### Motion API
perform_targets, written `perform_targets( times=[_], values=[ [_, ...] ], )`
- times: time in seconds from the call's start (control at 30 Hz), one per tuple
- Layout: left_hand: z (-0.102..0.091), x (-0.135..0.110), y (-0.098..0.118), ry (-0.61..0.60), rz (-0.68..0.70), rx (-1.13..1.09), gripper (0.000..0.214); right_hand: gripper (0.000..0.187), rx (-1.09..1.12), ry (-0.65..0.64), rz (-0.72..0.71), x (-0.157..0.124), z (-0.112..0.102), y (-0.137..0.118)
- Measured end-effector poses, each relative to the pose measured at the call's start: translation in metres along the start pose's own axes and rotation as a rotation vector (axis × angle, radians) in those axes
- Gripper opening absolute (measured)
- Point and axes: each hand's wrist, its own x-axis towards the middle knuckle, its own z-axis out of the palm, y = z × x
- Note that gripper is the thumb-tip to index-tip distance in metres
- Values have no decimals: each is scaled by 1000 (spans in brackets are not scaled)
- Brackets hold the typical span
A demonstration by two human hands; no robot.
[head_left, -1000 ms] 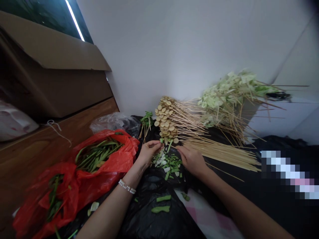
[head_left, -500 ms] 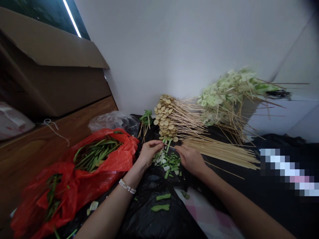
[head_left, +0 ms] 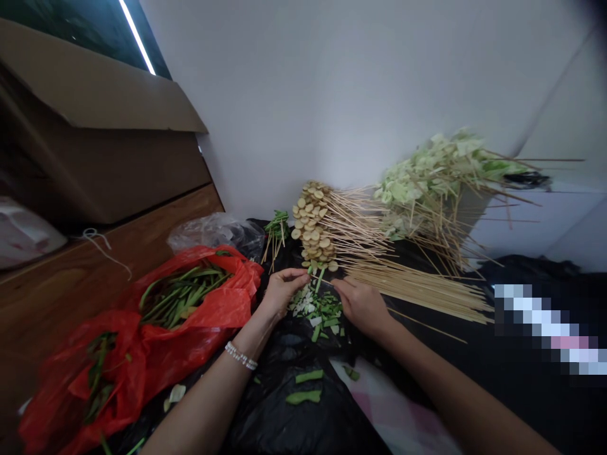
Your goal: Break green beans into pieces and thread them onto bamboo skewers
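Just in front of the sliced-potato skewers [head_left: 313, 221], both hands meet over a thin bamboo skewer [head_left: 327, 280]. My right hand [head_left: 364, 304] pinches it from the right, fingers closed. A strip of green vegetable [head_left: 320, 278] sits on the skewer, crossing it. My left hand [head_left: 281, 292], with a beaded bracelet [head_left: 241, 356] on its wrist, pinches a small green piece at the skewer's left end; the fingertips partly hide it. Beneath the hands lies a pile of chopped green and white pieces [head_left: 325, 309] on black plastic [head_left: 284, 417].
Loose bamboo skewers [head_left: 427, 291] lie to the right, with cabbage skewers [head_left: 427, 170] behind by the wall. A few green skewers [head_left: 277, 224] lie left of the potato. At left are a red bag [head_left: 199, 344] of green stalks, a clear bag [head_left: 213, 230] and a cardboard box [head_left: 118, 164].
Both hands keep nearly the same place and grip on the skewer and green pieces. The view has shifted very slightly.
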Motion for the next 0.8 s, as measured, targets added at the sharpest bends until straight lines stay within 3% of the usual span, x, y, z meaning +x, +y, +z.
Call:
perform_targets(
  times=[0.17,0.47,0.8],
  values=[
    [-1,0,1,-14,18,-29,35,30,-3,3,-10,-2,2,-3],
    [-4,3,-2,-98,-90,-153,38,29,-18,16,-6,-2,3,-4],
    [-2,3,0,-65,-132,-241,34,29,-11,37,-8,-2,4,-2]
  ],
)
